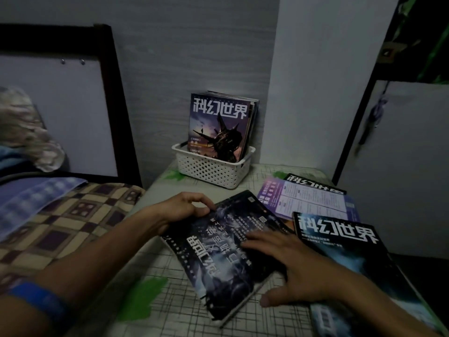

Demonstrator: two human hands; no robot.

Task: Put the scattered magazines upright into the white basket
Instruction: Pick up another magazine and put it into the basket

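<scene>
Two hands on one dark magazine (223,254) lying flat on the grid-patterned sheet (170,268): left hand (184,207) curls its fingers over the far-left edge, gripping it; right hand (289,268) lies flat on the cover, fingers straight, thumb out on the sheet. White basket (213,170) sits beyond by the wall, magazines upright inside, purple-cover one (218,125) in front. Three more lie flat right: blue-cover magazine (345,249), purple-page magazine (313,200), black one (315,187) beneath it.
</scene>
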